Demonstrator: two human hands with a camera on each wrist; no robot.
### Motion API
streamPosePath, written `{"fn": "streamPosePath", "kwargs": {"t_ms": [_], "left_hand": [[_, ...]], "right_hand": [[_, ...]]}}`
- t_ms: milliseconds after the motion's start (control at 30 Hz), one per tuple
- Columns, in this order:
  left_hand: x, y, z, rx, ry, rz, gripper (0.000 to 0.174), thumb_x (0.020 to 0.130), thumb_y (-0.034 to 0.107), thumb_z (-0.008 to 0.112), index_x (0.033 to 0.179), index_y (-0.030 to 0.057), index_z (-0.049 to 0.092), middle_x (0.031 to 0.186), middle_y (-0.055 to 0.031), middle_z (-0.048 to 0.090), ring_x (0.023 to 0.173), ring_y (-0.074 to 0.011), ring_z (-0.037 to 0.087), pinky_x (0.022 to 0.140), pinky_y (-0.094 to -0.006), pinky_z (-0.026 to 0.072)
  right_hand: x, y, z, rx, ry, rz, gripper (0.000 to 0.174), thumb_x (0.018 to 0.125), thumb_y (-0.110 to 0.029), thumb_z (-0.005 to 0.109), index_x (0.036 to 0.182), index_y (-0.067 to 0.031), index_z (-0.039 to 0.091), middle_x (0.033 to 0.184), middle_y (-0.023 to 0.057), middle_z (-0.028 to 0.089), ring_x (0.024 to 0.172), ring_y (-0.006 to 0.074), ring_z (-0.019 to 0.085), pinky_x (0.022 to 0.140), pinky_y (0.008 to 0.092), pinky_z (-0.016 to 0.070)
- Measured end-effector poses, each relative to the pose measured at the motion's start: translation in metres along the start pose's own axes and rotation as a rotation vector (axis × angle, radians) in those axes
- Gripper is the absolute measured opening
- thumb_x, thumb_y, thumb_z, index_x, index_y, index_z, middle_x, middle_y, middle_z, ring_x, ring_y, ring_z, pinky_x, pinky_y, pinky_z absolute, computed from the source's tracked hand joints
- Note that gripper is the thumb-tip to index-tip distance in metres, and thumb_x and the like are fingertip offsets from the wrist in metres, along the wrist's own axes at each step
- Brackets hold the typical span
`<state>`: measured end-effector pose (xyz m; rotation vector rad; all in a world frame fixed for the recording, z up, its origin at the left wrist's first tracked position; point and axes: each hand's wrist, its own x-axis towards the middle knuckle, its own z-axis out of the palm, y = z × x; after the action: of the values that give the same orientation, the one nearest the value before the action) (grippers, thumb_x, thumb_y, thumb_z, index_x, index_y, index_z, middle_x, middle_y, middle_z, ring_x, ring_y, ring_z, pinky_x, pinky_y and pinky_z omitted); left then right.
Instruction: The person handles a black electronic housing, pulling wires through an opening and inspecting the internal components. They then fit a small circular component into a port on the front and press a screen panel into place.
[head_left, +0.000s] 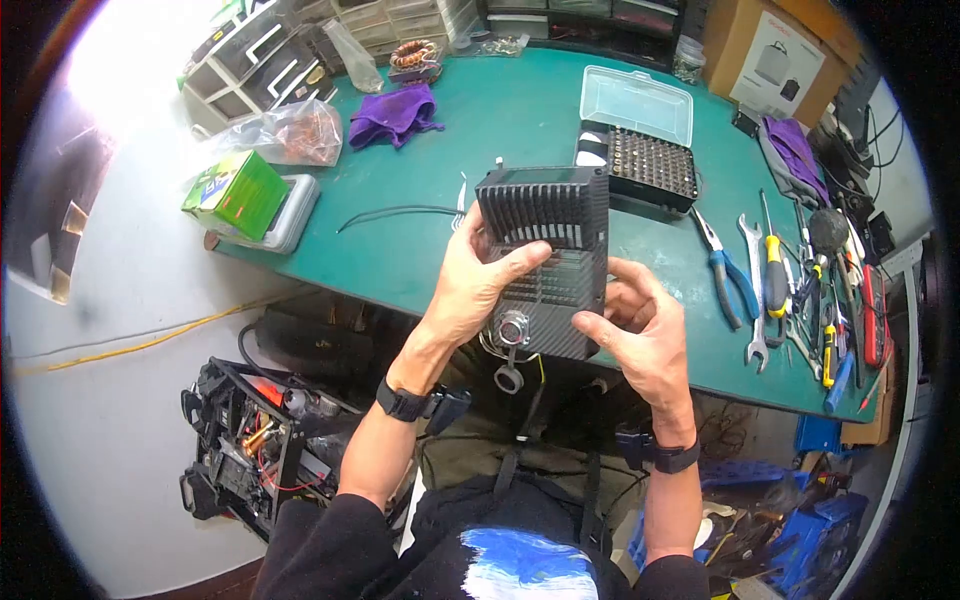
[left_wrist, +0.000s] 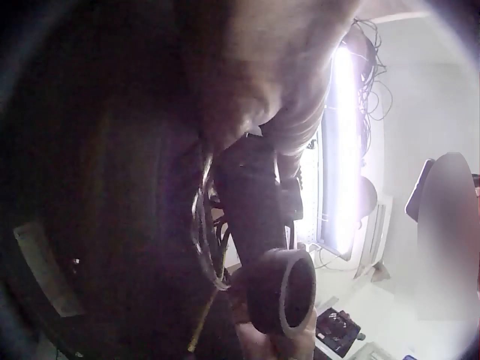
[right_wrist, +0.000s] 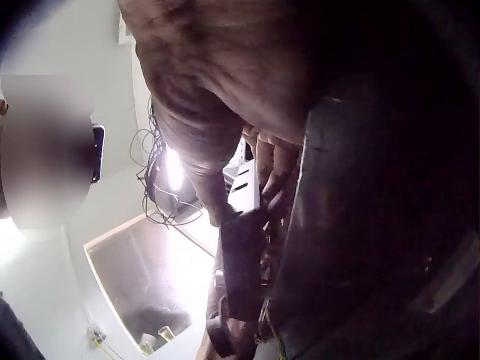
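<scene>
A black box (head_left: pixel 560 285) with ribbed, carbon-patterned faces is held up in front of the body, over the table's near edge. My left hand (head_left: pixel 468 290) grips its left side, thumb laid across the ribbed front. At the lower right edge is my right hand (head_left: pixel 650 340), its thumb on the front edge and its fingers bent behind the side. A round metal connector (head_left: pixel 513 328) sits low on the box, and a round cap (head_left: pixel 508 379) hangs below it. Thin wires (left_wrist: pixel 201 225) come out near the bottom in the left wrist view. The box's back is hidden in the head view.
On the green table (head_left: pixel 480 110) stand an open bit case (head_left: pixel 650 165), a purple cloth (head_left: pixel 393 115) and a green box (head_left: pixel 235 195). Pliers (head_left: pixel 725 270), a wrench (head_left: pixel 755 290) and several screwdrivers lie at the right. A dark machine frame (head_left: pixel 260 445) is below left.
</scene>
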<state>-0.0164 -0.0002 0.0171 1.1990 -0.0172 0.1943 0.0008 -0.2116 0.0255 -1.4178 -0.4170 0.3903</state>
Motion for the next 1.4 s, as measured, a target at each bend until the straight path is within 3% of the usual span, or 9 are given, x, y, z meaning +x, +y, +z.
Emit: {"fn": "streamPosePath", "kwargs": {"t_ms": [133,300,400,567,800,1067,1400], "left_hand": [[0.0013,-0.0009,0.0023,0.01,0.034,-0.014,0.054,0.088,0.006,0.076,0.134,0.001,0.049,0.122,-0.0084,0.063,0.112,-0.0167,0.061,0.098,-0.0321,0.0512],[0.0034,-0.0012,0.0023,0.055,0.047,0.003,0.051,0.091,0.009,0.073,0.135,0.0006,0.047,0.124,-0.0088,0.062,0.112,-0.0174,0.062,0.098,-0.0328,0.0515],[0.0044,-0.0013,0.0024,0.072,0.015,-0.068,0.06,0.093,0.01,0.071,0.144,0.0002,0.039,0.128,-0.0096,0.06,0.115,-0.0176,0.06,0.1,-0.0332,0.0506],[0.0042,-0.003,0.0075,0.029,0.008,0.042,0.073,0.098,0.01,0.065,0.156,0.0033,0.022,0.133,-0.0094,0.056,0.118,-0.0169,0.057,0.102,-0.0333,0.0491],[0.0047,0.0008,0.0051,0.0,-0.013,0.034,0.07,0.099,0.011,0.064,0.156,0.0069,0.025,0.132,-0.0086,0.056,0.118,-0.0152,0.056,0.101,-0.0317,0.0488],[0.0032,0.0018,0.0062,-0.037,0.024,0.027,0.061,0.096,0.006,0.067,0.147,0.012,0.034,0.119,-0.0069,0.059,0.109,-0.0129,0.058,0.095,-0.029,0.051],[0.0026,-0.0007,0.0028,-0.087,0.012,0.065,0.057,0.096,0.003,0.065,0.144,0.0146,0.037,0.119,-0.0054,0.058,0.108,-0.011,0.058,0.092,-0.0266,0.0527]], "right_hand": [[0.0005,0.0059,-0.0012,0.092,0.009,-0.017,0.056,0.085,-0.003,0.078,0.134,0.0057,0.052,0.097,0.0067,0.072,0.083,0.0087,0.064,0.072,0.0213,0.0509],[-0.003,0.0,-0.0025,0.089,-0.01,-0.042,0.05,0.09,-0.006,0.073,0.133,0.0067,0.053,0.098,0.0081,0.072,0.086,0.01,0.065,0.078,0.0243,0.0531],[-0.0041,-0.0003,-0.0045,0.079,-0.022,-0.027,0.047,0.092,-0.007,0.072,0.133,0.0064,0.053,0.098,0.0086,0.072,0.088,0.0106,0.065,0.078,0.0254,0.0532],[-0.0038,0.0048,-0.0053,0.073,-0.007,-0.048,0.046,0.093,-0.008,0.071,0.133,0.0062,0.053,0.096,0.0077,0.07,0.083,0.0092,0.062,0.074,0.0244,0.0516],[-0.004,0.0052,-0.0058,0.057,-0.001,-0.037,0.042,0.095,-0.009,0.068,0.132,0.0054,0.054,0.094,0.0059,0.07,0.08,0.0082,0.06,0.072,0.0235,0.0506],[-0.002,0.0061,-0.0041,0.032,0.017,-0.05,0.035,0.097,-0.011,0.066,0.128,0.0025,0.058,0.093,0.0039,0.07,0.078,0.0068,0.059,0.07,0.0229,0.0496],[0.0005,0.007,-0.0007,-0.005,0.045,-0.061,0.032,0.099,-0.011,0.062,0.126,0.0038,0.058,0.09,0.0032,0.068,0.077,0.0065,0.057,0.069,0.0229,0.0483]]}}
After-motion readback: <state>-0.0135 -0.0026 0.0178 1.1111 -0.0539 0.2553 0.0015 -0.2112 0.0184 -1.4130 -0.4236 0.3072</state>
